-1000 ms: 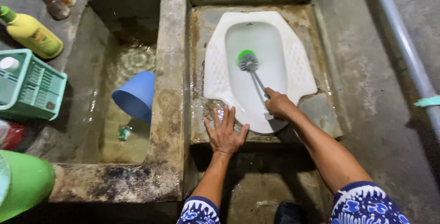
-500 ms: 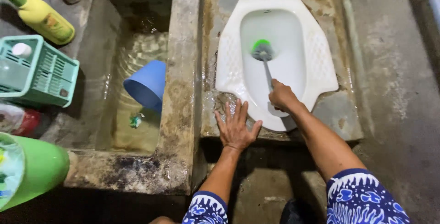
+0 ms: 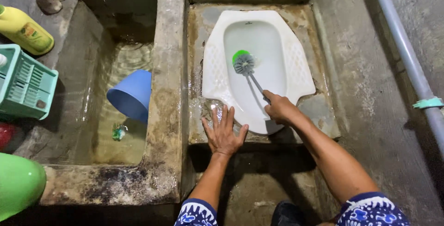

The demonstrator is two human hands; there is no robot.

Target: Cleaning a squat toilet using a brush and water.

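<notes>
Since the earlier frame the brush (image 3: 243, 62) has shifted slightly leftward inside the white squat toilet (image 3: 213, 71). The right hand (image 3: 278, 107) grips its handle, fingers wrapped tight; the left hand (image 3: 223, 132) braces, fingers spread, on the wet concrete ledge (image 3: 196, 115). Firm, short strokes would serve best.

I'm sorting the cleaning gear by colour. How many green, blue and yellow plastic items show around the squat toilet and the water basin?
Green: 3, the brush head in the right hand, the basket, the bucket
Blue: 1, the scoop in the basin
Yellow: 1, the bottle
Total: 5
The left hand holds nothing; it lies flat on the wet ledge.
</notes>
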